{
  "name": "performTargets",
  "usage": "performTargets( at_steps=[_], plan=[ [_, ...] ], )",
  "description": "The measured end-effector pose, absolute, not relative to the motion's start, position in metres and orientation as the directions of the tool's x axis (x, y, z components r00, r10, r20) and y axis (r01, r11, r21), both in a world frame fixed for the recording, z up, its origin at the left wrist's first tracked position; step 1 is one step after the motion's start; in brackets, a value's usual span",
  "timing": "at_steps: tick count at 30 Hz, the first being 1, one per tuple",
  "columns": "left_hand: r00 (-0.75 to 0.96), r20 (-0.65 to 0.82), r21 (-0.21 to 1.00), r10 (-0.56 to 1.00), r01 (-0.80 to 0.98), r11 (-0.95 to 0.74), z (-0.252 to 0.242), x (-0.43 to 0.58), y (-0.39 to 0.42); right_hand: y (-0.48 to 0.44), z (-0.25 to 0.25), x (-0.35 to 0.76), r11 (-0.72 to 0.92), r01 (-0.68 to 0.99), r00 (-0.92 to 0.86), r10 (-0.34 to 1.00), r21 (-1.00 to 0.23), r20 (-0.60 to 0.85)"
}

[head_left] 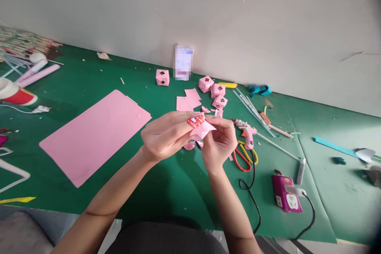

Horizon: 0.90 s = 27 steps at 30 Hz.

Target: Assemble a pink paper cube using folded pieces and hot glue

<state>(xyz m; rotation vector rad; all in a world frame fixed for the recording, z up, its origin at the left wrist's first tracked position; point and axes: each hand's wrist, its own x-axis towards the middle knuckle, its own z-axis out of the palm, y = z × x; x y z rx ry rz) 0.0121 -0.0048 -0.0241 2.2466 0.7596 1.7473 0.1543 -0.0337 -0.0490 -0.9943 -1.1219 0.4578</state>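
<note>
Between my two hands is a folded pink paper piece [203, 130] with pointed corners. My left hand [165, 133] pinches its left side; a red patterned bandage [195, 121] is wrapped on one of its fingers. On the other side, my right hand [222, 139] grips the piece with curled fingers. Pink paper scraps [189, 145] lie beneath the hands. Just beyond them are flat pink paper squares [184, 103] and several finished-looking pink paper shapes with diamond openings, one of them a paper ball [206, 83]. Another such shape [162, 77] stands apart, farther left.
A large pink sheet [95, 139] covers the left of the green table. To the right lie a pink glue gun [249, 133], scissors [241, 160] and a purple power adapter [287, 193] with cords. A phone [183, 62] leans on the wall; a paper cup [18, 92] is far left.
</note>
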Motion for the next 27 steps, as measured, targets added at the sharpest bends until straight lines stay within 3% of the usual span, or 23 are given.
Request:
performTargets(
  at_steps=[3, 11, 16, 20, 23, 27],
  plan=[
    [0.201, 0.756, 0.561, 0.623, 0.291, -0.775, -0.021, 0.011, -0.006, -0.033, -0.044, 0.159, 0.468, 0.12, 0.376, 0.795, -0.876, 0.476],
    [0.086, 0.762, 0.639, 0.642, 0.067, -0.766, -0.04, 0.014, -0.012, -0.029, -0.04, 0.169, 0.339, -0.068, 0.251, 0.916, -0.938, 0.313],
    [0.105, 0.635, 0.772, 0.765, -0.054, -0.633, -0.044, 0.021, -0.012, -0.027, -0.038, 0.168, 0.365, -0.163, 0.252, 0.913, -0.916, 0.319],
    [0.105, 0.501, 0.865, 0.859, -0.08, -0.495, -0.042, 0.023, -0.014, -0.027, -0.035, 0.166, 0.287, -0.266, 0.227, 0.946, -0.92, 0.23],
    [0.099, 0.503, 0.864, 0.859, -0.032, -0.503, -0.042, 0.022, -0.015, -0.028, -0.035, 0.164, 0.273, -0.282, 0.225, 0.951, -0.92, 0.213],
    [0.108, 0.682, 0.724, 0.723, 0.039, -0.689, -0.043, 0.02, -0.013, -0.029, -0.036, 0.165, 0.353, -0.236, 0.258, 0.921, -0.905, 0.291]
  ],
)
